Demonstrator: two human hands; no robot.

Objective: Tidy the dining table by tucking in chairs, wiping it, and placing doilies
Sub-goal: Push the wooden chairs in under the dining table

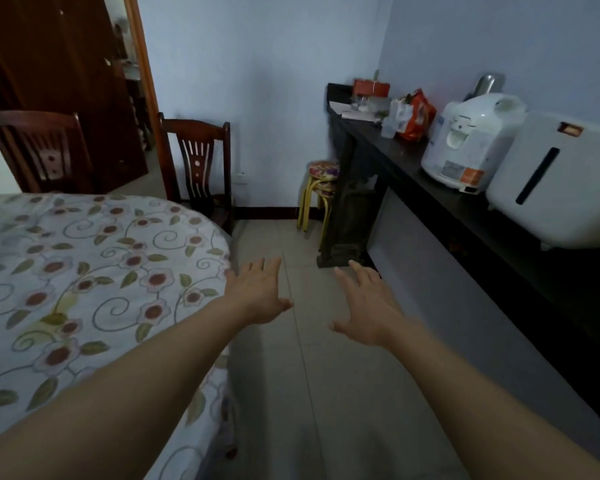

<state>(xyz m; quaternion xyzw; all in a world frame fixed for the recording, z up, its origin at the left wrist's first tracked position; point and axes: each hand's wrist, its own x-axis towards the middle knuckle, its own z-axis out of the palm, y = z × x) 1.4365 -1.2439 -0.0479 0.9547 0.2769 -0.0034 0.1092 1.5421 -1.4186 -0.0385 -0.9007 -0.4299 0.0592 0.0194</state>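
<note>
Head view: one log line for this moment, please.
left hand open, empty | right hand open, empty | both over floor | chair ahead by table

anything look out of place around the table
The far chair stands back from the floral table, not tucked in. Nothing looks spilled or broken. Both hands, left and right, are open and empty.

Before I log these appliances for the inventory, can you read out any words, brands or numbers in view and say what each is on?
No text can be read.
Rice cooker: an orange label low on its front, print too blurred.
White appliance beside it: a small reddish badge on top, unreadable.
Orange snack bag on the dark shelf: printing too small and blurred.
</note>
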